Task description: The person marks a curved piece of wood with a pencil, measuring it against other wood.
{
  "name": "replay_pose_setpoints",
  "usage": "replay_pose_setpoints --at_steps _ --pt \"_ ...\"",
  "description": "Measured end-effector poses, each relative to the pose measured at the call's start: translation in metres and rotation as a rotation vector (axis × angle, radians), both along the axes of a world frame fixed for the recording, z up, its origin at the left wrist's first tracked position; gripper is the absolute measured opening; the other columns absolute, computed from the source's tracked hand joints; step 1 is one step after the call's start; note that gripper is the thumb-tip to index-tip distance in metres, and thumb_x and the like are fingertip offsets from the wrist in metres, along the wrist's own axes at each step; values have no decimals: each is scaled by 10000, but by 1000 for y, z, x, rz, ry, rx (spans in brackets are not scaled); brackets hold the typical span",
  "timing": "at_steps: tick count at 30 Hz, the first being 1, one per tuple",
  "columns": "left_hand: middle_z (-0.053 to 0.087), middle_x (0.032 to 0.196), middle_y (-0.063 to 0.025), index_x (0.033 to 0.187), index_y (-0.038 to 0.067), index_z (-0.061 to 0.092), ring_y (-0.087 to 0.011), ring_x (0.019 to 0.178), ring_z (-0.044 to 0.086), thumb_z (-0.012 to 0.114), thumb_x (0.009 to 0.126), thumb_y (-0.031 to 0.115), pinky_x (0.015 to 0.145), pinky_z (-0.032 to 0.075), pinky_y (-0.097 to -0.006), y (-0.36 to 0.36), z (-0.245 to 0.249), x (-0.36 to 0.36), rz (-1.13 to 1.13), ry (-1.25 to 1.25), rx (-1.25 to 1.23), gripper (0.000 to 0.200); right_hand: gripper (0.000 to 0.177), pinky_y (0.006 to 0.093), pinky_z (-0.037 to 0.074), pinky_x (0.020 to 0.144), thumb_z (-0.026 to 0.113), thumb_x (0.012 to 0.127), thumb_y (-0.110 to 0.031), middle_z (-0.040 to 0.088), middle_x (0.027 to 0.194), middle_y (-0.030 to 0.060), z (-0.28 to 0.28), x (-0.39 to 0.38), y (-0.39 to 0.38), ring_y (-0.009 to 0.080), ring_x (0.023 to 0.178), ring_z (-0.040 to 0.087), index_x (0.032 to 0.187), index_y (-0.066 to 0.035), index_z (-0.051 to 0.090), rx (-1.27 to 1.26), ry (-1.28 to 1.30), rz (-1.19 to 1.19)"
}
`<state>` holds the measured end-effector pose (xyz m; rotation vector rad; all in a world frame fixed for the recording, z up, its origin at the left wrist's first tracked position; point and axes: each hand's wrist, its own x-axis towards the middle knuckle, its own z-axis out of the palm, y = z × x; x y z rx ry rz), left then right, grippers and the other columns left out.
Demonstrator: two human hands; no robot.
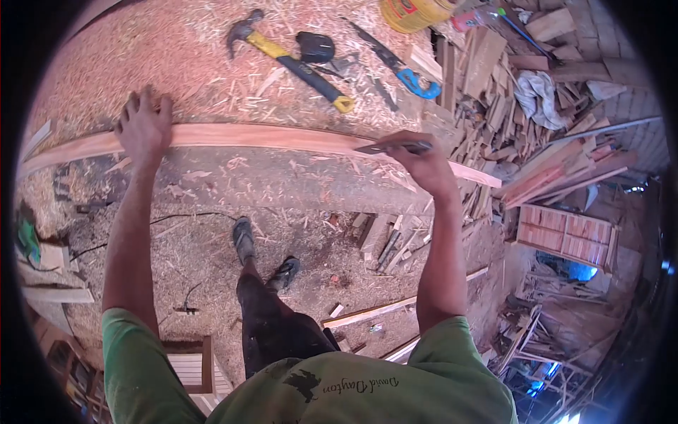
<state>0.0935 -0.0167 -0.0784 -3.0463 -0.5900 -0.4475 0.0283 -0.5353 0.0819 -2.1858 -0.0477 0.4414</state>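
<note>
A long, narrow wooden strip [268,136] lies along the front edge of the shavings-covered bench [233,180]. My left hand [145,127] rests over the strip toward its left part, fingers stretched out past its far edge. Near the right part of the strip, my right hand [425,161] is closed around a dark, slim pointed tool [378,148]. The tool's tip points left and overlaps the strip; its exact kind I cannot tell. Beyond the strip lie a claw hammer [289,63] with a yellow and black handle, a black tape measure [315,47] and a blue-handled handsaw [395,62].
A yellow bucket [417,13] stands at the bench's far right. Stacked offcuts [494,120] and boards [572,169] fill the right side, beside a panelled wooden piece [567,235]. Wood pieces [381,237] and a long batten [374,313] lie on the shavings-strewn floor near my feet.
</note>
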Motion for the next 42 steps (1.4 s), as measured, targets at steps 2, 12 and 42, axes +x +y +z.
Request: replay_pose_setpoints --at_steps 2,12,42 --pt "543 1667 -178 1603 211 583 -408 1511 524 518 1070 598 1237 361 -637 4 -5 2 -6 2 12 662 245 311 563 942 688 989 -2 831 1105 76 1 -11 -31 145 1041 732 1187 -4 832 -52 -38 -45" --pt "480 1731 -124 1673 276 505 -386 1561 476 473 1098 670 1270 344 -604 12 -13 7 33 110 85 698 249 326 560 937 691 949 49 810 1106 104 -21 -43 -57 178 1039 737 1155 5 824 -95 -197 -51" --pt "440 1762 -132 1727 317 420 -364 1607 424 369 1091 749 1294 263 -652 36 -31 15 28 181 75 771 242 304 550 852 683 959 29 801 1070 76 -41 -39 -43 142 941 704 1156 4 822 -52 -252 -47"
